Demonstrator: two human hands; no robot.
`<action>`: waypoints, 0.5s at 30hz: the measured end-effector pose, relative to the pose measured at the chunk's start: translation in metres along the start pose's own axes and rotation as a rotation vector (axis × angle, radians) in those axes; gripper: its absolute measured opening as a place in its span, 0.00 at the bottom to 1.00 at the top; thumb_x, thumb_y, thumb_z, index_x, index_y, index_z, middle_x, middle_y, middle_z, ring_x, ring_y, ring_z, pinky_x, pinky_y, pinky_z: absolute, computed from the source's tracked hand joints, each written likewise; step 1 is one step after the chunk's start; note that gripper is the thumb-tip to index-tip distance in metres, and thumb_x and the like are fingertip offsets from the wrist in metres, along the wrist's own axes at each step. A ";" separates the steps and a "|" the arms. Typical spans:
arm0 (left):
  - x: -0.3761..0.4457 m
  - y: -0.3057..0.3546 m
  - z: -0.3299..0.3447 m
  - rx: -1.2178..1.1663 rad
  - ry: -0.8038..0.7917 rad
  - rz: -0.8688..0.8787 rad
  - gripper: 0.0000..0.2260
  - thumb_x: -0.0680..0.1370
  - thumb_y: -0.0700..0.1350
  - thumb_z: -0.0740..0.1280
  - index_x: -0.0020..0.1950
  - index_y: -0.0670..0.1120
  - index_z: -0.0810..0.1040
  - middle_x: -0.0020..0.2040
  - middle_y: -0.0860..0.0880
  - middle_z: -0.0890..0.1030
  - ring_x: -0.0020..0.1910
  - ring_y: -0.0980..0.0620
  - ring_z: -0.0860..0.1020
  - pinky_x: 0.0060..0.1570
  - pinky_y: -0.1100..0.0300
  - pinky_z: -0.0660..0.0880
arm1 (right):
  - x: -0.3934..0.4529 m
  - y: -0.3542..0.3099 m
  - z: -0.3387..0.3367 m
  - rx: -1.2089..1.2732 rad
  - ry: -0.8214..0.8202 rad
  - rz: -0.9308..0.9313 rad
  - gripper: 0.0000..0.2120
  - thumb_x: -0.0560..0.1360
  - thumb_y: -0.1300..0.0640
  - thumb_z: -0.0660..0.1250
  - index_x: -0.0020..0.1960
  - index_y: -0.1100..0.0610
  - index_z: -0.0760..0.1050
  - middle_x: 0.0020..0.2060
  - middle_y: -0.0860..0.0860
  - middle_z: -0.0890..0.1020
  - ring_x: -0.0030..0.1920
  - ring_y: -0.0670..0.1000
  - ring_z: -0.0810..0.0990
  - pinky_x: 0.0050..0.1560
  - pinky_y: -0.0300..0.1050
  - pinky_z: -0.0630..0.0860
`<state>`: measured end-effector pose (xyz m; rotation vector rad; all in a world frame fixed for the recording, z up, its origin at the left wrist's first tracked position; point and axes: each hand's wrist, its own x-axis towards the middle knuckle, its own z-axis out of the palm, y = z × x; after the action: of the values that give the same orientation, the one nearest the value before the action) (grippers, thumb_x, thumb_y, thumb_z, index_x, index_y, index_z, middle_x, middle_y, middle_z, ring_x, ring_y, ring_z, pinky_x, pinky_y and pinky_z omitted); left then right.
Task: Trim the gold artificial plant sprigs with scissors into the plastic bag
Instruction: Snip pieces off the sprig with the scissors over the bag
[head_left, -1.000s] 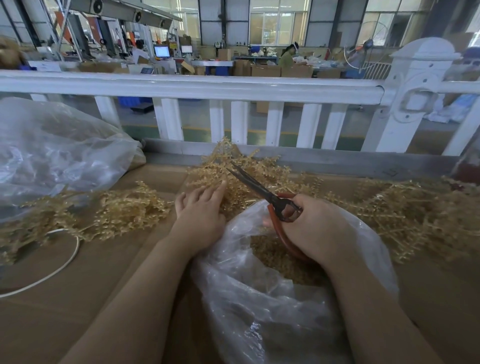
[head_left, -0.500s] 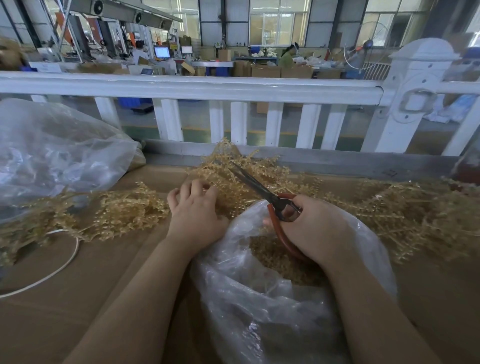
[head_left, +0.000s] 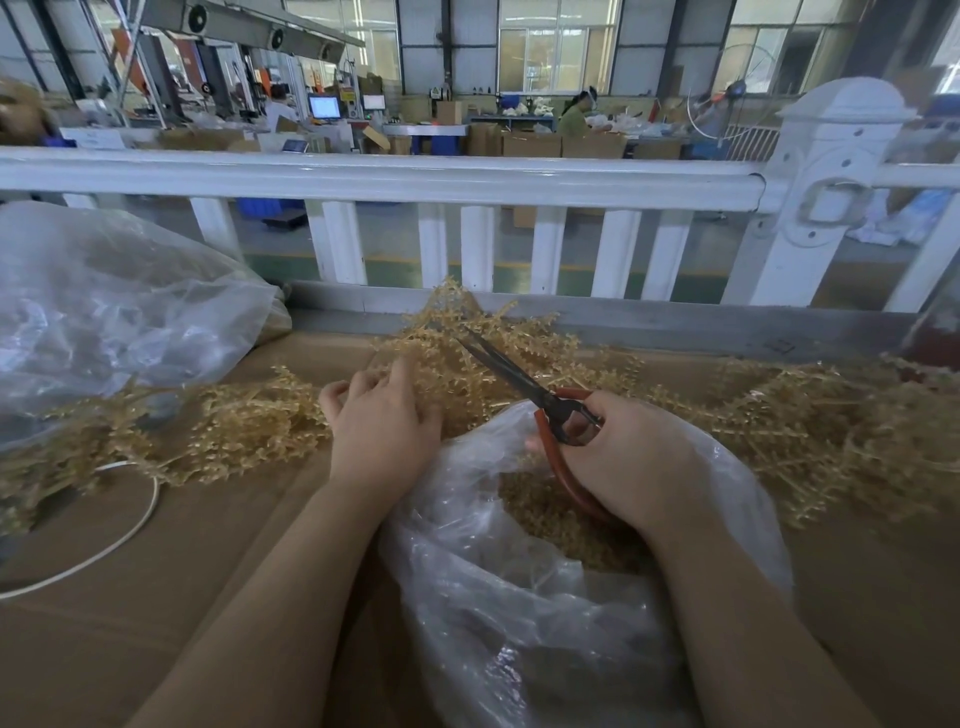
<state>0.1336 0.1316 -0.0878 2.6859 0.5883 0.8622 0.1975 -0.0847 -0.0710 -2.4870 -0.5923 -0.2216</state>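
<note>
The left hand (head_left: 382, 423) is pinching gold sprigs (head_left: 457, 364) just beyond the plastic bag (head_left: 519, 597), so cuttings should be falling inside; the right hand (head_left: 618, 457), fingers curled, is gripping scissors (head_left: 524, 387) over the bag's mouth.

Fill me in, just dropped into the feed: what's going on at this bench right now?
A person is trimming gold artificial plant sprigs at a cardboard-covered bench. The right hand grips red-handled scissors, blades pointing up-left over the pile, above an open clear plastic bag already holding gold cuttings. The left hand curls its fingers into the sprigs beside the blades. More sprigs lie untrimmed on both sides.
</note>
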 end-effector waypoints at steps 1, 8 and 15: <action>0.000 0.000 -0.001 0.026 -0.035 -0.012 0.21 0.78 0.50 0.64 0.71 0.54 0.68 0.40 0.56 0.78 0.62 0.47 0.72 0.62 0.50 0.51 | 0.000 0.000 0.000 -0.002 -0.004 0.003 0.22 0.67 0.22 0.65 0.47 0.39 0.75 0.32 0.39 0.80 0.35 0.40 0.77 0.34 0.40 0.73; 0.001 0.001 -0.004 0.085 0.129 0.029 0.07 0.72 0.51 0.75 0.47 0.53 0.83 0.51 0.48 0.77 0.55 0.43 0.71 0.57 0.49 0.54 | 0.000 0.001 0.000 -0.016 -0.008 0.014 0.23 0.67 0.23 0.65 0.43 0.42 0.75 0.31 0.40 0.80 0.33 0.40 0.78 0.33 0.40 0.75; 0.001 0.005 -0.002 0.115 0.050 0.256 0.17 0.73 0.46 0.73 0.61 0.56 0.80 0.57 0.50 0.78 0.59 0.46 0.73 0.58 0.49 0.59 | -0.001 0.000 0.000 -0.025 -0.003 0.013 0.23 0.68 0.22 0.64 0.44 0.41 0.75 0.31 0.40 0.80 0.34 0.40 0.77 0.33 0.40 0.73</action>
<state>0.1341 0.1279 -0.0838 2.8957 0.3153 0.9897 0.1969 -0.0851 -0.0709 -2.5152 -0.5777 -0.2213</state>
